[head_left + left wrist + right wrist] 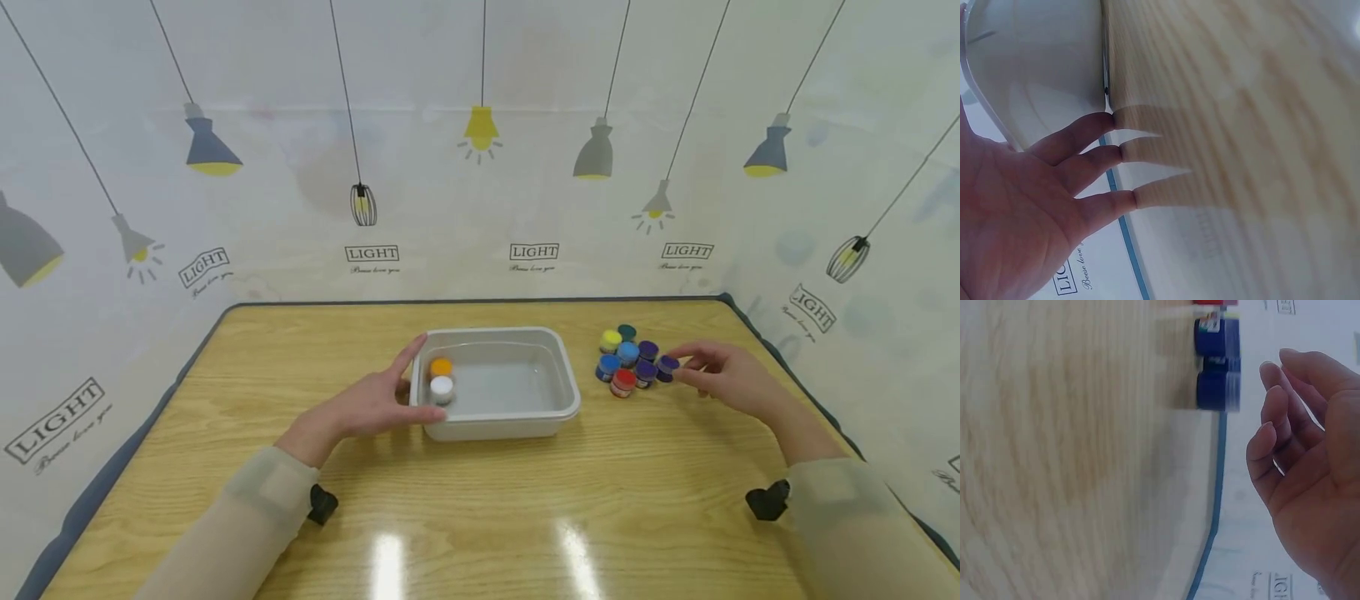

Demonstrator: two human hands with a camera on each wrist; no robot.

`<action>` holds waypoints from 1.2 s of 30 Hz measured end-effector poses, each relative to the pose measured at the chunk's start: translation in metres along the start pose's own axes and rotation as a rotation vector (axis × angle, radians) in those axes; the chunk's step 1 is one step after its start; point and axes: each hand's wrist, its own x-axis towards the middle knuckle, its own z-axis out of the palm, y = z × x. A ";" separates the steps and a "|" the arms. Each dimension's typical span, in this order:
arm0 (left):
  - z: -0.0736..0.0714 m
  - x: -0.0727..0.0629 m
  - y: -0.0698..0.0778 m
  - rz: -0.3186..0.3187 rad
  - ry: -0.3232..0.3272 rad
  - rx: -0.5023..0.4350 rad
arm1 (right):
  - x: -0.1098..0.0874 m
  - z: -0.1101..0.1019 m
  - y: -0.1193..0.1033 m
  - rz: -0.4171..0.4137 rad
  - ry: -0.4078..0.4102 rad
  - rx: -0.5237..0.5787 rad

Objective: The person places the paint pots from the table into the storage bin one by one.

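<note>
At the left end of a white plastic tub (pixel 495 428), my left hand (pixel 371 404) spreads its thumb and index finger along the rim. The other fingers stretch out straight beside the tub wall (pixel 1041 62), as the left wrist view shows. An orange-lidded paint jar (pixel 441 367) and a white-lidded paint jar (pixel 442 389) stand inside at that end. My right hand (pixel 723 379) hovers by the outermost purple paint jar (pixel 667 367), fingers loosely bent. From the right wrist, a gap shows between the fingertips (pixel 1266 434) and that purple jar (pixel 1216 390), which stands on the table.
Grouped right of the tub are several more small paint jars: red (pixel 622 382), blue (pixel 608 367), light blue (pixel 627 354), yellow (pixel 611 341), dark green (pixel 627 332) and purple (pixel 645 373). A printed wall sheet (pixel 450 275) borders the wooden table (pixel 480 517) at the back and sides.
</note>
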 end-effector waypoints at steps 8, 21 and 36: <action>-0.001 -0.001 0.000 -0.007 -0.002 0.008 | 0.008 0.002 0.020 0.045 0.013 -0.009; -0.002 -0.001 0.000 0.011 -0.001 0.005 | 0.028 0.012 0.031 0.158 0.018 -0.010; -0.003 0.000 0.001 -0.005 -0.003 0.009 | 0.029 0.011 0.033 0.161 -0.014 0.012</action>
